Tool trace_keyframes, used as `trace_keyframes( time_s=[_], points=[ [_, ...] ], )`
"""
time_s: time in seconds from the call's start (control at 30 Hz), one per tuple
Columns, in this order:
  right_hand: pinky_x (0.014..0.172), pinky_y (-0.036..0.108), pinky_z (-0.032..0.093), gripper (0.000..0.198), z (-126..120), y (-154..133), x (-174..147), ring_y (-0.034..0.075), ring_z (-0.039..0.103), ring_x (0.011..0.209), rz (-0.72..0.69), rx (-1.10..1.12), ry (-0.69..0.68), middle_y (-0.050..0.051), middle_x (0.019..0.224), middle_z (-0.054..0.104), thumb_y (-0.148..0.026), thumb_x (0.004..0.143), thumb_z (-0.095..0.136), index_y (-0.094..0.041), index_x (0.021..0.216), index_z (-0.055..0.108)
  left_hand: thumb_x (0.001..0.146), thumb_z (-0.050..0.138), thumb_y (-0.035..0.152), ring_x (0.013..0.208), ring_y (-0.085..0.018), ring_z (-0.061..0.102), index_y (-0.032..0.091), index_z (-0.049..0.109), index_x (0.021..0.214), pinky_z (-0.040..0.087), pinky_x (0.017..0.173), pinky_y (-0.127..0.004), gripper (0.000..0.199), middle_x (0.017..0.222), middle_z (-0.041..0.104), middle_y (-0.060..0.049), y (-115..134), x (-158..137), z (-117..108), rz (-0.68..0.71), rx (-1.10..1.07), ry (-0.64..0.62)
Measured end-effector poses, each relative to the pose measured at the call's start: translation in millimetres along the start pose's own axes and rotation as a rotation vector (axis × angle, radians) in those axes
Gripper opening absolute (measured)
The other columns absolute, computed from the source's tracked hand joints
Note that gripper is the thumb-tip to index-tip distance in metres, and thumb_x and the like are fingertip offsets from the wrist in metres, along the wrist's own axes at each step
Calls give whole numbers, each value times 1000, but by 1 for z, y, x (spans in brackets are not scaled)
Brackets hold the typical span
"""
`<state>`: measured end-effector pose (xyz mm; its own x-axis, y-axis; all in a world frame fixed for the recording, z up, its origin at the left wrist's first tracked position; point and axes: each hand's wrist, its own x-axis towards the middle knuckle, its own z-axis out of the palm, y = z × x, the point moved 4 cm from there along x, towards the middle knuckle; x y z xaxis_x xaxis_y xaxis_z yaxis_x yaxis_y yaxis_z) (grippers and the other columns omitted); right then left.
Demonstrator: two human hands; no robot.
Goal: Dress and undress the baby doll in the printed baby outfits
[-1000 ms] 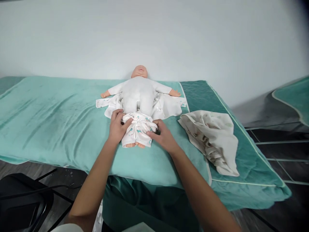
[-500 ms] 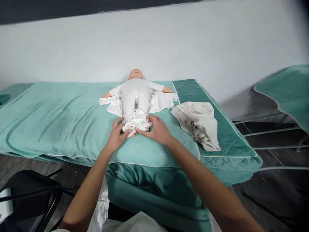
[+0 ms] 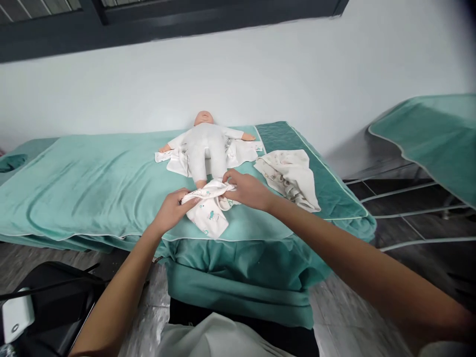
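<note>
A baby doll (image 3: 206, 140) with a white cloth body lies on its back on the green bed, feet toward me. My left hand (image 3: 173, 210) and my right hand (image 3: 245, 191) pinch the top edge of small white printed baby pants (image 3: 210, 218), one at each side. The pants hang down toward the bed's front edge, just below the doll's feet. One foot shows above the fabric; the other is mostly hidden. A white baby top (image 3: 241, 152) lies spread under the doll, sleeves out beneath its arms.
A crumpled white printed cloth (image 3: 292, 176) lies right of the doll on the green bed cover (image 3: 92, 183). A white wall (image 3: 230, 74) runs behind. Another green-covered bed frame (image 3: 435, 129) stands at the right, and a black chair (image 3: 55, 307) at lower left.
The bunched fabric around the doll's lower legs has come down off them toward me and hangs unfolded between my hands. The view has shifted slightly.
</note>
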<state>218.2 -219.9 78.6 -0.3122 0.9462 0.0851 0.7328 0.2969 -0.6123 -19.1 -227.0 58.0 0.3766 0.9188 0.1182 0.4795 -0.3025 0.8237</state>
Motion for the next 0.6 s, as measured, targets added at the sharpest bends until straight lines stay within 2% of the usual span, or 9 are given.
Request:
trace_keyframes(
  time_s=[0.07, 0.13, 0.23, 0.3, 0.37, 0.47, 0.53, 0.6],
  points=[
    [64, 28, 37, 30, -15, -14, -6, 20, 60, 70, 12, 77, -69, -1, 80, 68, -41, 83, 68, -24, 104, 56, 87, 65, 57, 63, -13, 51, 18, 57, 69, 36, 58, -25, 44, 66, 56, 2, 7, -4, -8, -86, -112, -28],
    [66, 29, 39, 33, -38, -34, -10, 20, 61, 75, -17, 74, -103, 1, 85, 69, -50, 84, 68, -24, 103, 59, 84, 69, 57, 56, -11, 46, 18, 54, 67, 32, 53, -24, 45, 59, 51, 3, 21, -6, -22, -124, -263, -16],
    [66, 31, 41, 38, -77, -74, -13, 21, 61, 78, -131, -35, -198, 3, 89, 69, -60, 85, 66, -23, 96, 65, 83, 70, 55, 52, -10, 44, 18, 54, 67, 31, 50, -23, 44, 59, 51, 2, 61, -5, -54, -62, -424, 6],
    [66, 33, 44, 42, -105, -97, -10, 22, 63, 78, -156, -93, -285, 3, 84, 67, -63, 82, 71, -22, 87, 67, 83, 71, 54, 52, -10, 45, 18, 57, 69, 32, 49, -23, 41, 60, 52, 1, 98, -4, -79, 11, -397, -26],
    [71, 35, 49, 43, -137, -115, -4, 25, 66, 86, -137, -85, -252, 2, 85, 67, -62, 75, 80, -22, 85, 69, 82, 72, 51, 49, -9, 42, 18, 59, 67, 29, 47, -22, 39, 56, 48, 2, 138, -5, -103, 78, -231, -81],
    [80, 38, 53, 45, -187, -142, 4, 27, 68, 97, -142, -55, -89, 1, 87, 66, -64, 80, 74, -19, 85, 69, 81, 73, 51, 53, -9, 47, 16, 65, 69, 32, 52, -20, 37, 59, 53, 1, 194, -9, -135, 185, 177, -111],
    [83, 37, 54, 47, -207, -166, 2, 24, 69, 97, -173, -135, -126, 0, 88, 66, -64, 83, 72, -17, 82, 68, 78, 75, 49, 63, -11, 56, 14, 71, 77, 40, 63, -21, 35, 64, 56, 1, 223, -11, -149, 232, 456, -104],
    [84, 35, 55, 47, -213, -194, -5, 21, 70, 93, -173, -285, -225, -1, 85, 66, -61, 79, 77, -15, 79, 68, 80, 70, 47, 80, -16, 65, 10, 74, 85, 46, 83, -30, 38, 67, 54, 3, 248, -13, -157, 249, 670, -81]
  ],
)
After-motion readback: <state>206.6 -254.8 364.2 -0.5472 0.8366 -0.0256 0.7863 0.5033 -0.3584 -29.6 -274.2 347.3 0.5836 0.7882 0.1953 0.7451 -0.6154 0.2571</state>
